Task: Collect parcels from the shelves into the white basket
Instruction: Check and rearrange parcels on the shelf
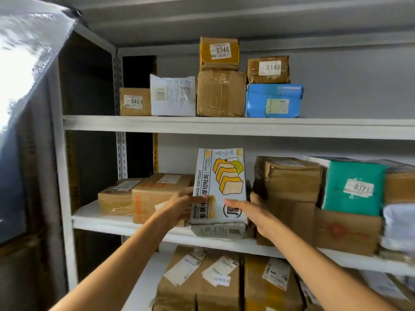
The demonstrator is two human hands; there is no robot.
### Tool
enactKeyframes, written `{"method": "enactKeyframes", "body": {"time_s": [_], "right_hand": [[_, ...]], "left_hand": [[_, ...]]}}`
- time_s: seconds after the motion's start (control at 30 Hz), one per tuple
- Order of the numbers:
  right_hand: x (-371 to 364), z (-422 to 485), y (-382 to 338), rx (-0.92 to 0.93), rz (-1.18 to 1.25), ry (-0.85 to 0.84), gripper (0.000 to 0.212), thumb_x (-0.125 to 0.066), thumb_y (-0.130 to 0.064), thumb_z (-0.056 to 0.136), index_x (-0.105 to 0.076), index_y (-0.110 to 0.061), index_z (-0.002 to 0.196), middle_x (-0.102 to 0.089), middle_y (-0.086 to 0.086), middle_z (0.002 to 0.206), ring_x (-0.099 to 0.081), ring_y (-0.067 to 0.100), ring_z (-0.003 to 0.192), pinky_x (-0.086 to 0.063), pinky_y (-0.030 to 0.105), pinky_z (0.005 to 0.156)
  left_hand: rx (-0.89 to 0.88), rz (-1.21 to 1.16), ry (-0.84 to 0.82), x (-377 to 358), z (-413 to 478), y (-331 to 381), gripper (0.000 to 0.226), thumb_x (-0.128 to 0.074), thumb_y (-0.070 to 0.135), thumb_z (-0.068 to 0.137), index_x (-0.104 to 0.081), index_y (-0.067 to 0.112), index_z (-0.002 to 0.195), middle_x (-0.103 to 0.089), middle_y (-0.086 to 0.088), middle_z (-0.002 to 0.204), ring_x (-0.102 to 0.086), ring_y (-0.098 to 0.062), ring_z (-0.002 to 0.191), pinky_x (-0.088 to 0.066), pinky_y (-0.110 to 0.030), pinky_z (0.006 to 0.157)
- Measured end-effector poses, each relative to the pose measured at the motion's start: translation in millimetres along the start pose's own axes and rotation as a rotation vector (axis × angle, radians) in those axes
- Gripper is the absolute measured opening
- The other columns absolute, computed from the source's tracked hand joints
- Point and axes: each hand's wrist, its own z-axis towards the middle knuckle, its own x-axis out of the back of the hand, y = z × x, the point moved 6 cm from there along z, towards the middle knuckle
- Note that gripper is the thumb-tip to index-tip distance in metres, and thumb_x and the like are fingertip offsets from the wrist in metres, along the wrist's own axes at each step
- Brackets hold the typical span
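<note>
A white toast box (221, 182) printed with yellow bread slices stands upright on the middle shelf (105, 221). My left hand (179, 205) grips its left side, thumb on the front. My right hand (253, 217) holds its right side, fingers across the lower front. Brown parcels (157, 194) lie to the left of it. A stack of brown boxes (292, 182) stands to the right. The white basket is out of view.
The top shelf (224, 125) carries brown, white and blue parcels with number labels. A teal parcel (354, 187) marked 0371 sits at the right. The lower shelf holds several labelled brown boxes (202, 279). A shiny plastic sheet (27, 63) fills the upper left.
</note>
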Motion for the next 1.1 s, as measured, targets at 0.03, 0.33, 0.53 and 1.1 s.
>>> {"method": "enactKeyframes", "body": {"time_s": [0.03, 0.33, 0.53, 1.1], "right_hand": [[-0.2, -3.2, 2.9, 0.024, 0.012, -0.002, 0.105, -0.073, -0.040, 0.081, -0.004, -0.016, 0.155, -0.012, 0.005, 0.162, -0.015, 0.023, 0.148, -0.019, 0.042, 0.117], [-6.4, -32.4, 8.1, 0.136, -0.028, -0.055, 0.079, -0.073, -0.030, 0.083, -0.029, -0.006, 0.144, -0.049, 0.005, 0.142, -0.047, 0.020, 0.127, -0.039, 0.035, 0.105], [-8.7, -43.3, 10.7, 0.367, -0.095, -0.039, 0.060, -0.080, 0.006, 0.069, -0.044, -0.016, 0.112, -0.057, -0.005, 0.106, -0.059, 0.013, 0.108, -0.049, 0.011, 0.081], [-9.1, -33.5, 6.7, 0.173, 0.684, -0.105, 0.049, -0.065, -0.035, 0.074, -0.061, -0.015, 0.118, -0.073, 0.005, 0.107, -0.069, 0.022, 0.095, -0.053, 0.041, 0.083]], "left_hand": [[-0.008, -0.012, 0.010, 0.4, -3.2, -4.5, 0.027, -0.068, 0.019, 0.082, -0.063, 0.015, 0.109, -0.071, -0.009, 0.102, -0.069, -0.025, 0.091, -0.057, -0.036, 0.076], [-0.045, 0.056, 0.004, 5.7, -30.2, -21.8, 0.032, -0.063, 0.006, 0.084, -0.064, 0.008, 0.116, -0.072, -0.006, 0.108, -0.066, -0.024, 0.103, -0.054, -0.037, 0.078], [-0.204, 0.072, 0.032, 10.6, -41.1, -22.0, 0.073, -0.065, -0.012, 0.066, -0.039, 0.007, 0.131, -0.064, -0.015, 0.118, -0.063, -0.026, 0.111, -0.057, -0.044, 0.084], [-0.494, 0.485, 0.237, -10.1, -87.6, 13.4, 0.111, -0.078, 0.071, 0.050, -0.025, 0.049, 0.145, -0.031, 0.022, 0.144, -0.030, -0.001, 0.136, -0.028, -0.027, 0.110]]}}
